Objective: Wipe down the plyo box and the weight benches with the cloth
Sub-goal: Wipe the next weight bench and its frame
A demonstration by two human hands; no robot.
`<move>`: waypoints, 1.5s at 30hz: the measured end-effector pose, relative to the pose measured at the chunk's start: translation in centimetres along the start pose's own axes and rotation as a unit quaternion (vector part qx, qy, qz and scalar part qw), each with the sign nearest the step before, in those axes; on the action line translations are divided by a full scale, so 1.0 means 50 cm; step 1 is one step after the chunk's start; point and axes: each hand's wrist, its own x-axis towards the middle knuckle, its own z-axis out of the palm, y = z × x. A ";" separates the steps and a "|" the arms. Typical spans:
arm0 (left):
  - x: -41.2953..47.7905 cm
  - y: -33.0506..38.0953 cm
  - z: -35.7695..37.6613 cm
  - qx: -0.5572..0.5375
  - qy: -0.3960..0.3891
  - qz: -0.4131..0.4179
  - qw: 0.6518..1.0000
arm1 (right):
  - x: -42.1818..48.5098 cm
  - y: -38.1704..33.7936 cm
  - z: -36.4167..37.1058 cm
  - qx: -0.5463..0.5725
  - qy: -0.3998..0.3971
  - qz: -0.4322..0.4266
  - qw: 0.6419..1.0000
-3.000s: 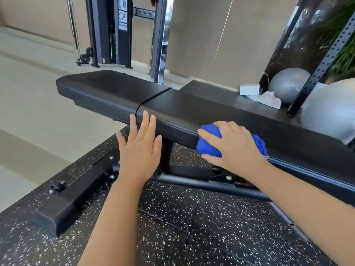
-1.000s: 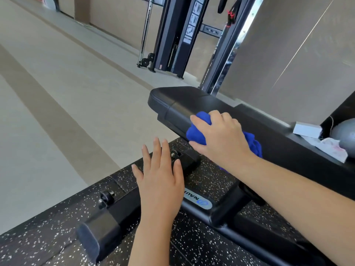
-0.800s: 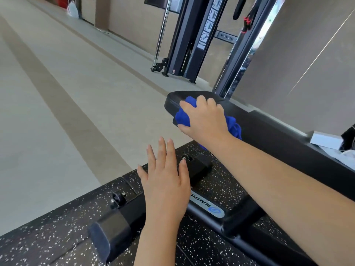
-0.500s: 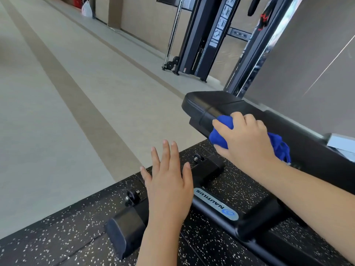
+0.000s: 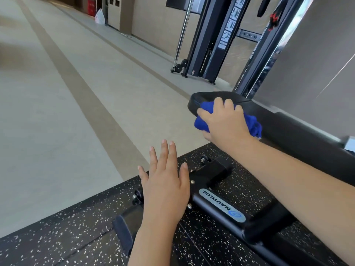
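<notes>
So from where I'm standing, the person has their right hand (image 5: 226, 121) wrapped around a bunched-up blue cloth (image 5: 200, 125), fingers curled over the top of it, pressing it against the near side of the black weight bench (image 5: 292, 129). The cloth sits right at the rounded far end of the pad, with a bit of blue poking out on both sides of the hand. I can't make out what the thumb is doing; it's tucked under the hand.

The left hand (image 5: 165, 186) isn't holding anything. It's palm down with the fingers straight and slightly fanned apart, thumb sticking out toward the bench side. It's over the foot bar of the bench's steel frame (image 5: 217, 171), but honestly I can't tell if it's resting on the bar or just floating above it. Just beside it on the frame is an oval Nautilus badge (image 5: 221, 205).

The bench stands on a black rubber mat (image 5: 57, 239) with white specks, and the mat's edge meets a pale floor (image 5: 57, 121) with a darker stripe running down it. Behind the bench end there's a tall cable machine (image 5: 211, 45) against the wall, and way down the room a white bag (image 5: 100, 16) on the floor.
</notes>
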 end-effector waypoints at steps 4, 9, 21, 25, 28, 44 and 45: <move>-0.003 0.013 0.014 -0.016 0.003 0.019 1.000 | -0.126 0.066 0.013 0.062 0.071 -0.009 0.995; 0.000 0.036 0.029 -0.017 0.002 0.035 0.999 | -0.031 0.019 0.011 0.088 0.053 0.017 0.995; -0.014 0.044 0.054 -0.010 0.004 0.019 1.000 | -0.002 -0.003 0.021 -0.009 0.030 -0.017 0.999; -0.020 0.067 0.062 -0.020 -0.003 0.044 0.999 | -0.100 0.043 0.024 -0.007 0.057 -0.009 0.998; -0.028 0.083 0.069 -0.020 -0.026 0.050 0.998 | -0.155 0.076 0.019 0.033 0.080 -0.010 0.996; -0.157 0.260 0.126 -0.066 -0.047 0.212 0.974 | -0.452 0.241 -0.049 0.110 0.008 0.040 0.993; -0.164 0.278 0.131 -0.071 -0.045 0.216 0.973 | -0.465 0.250 -0.053 0.114 0.001 0.043 0.993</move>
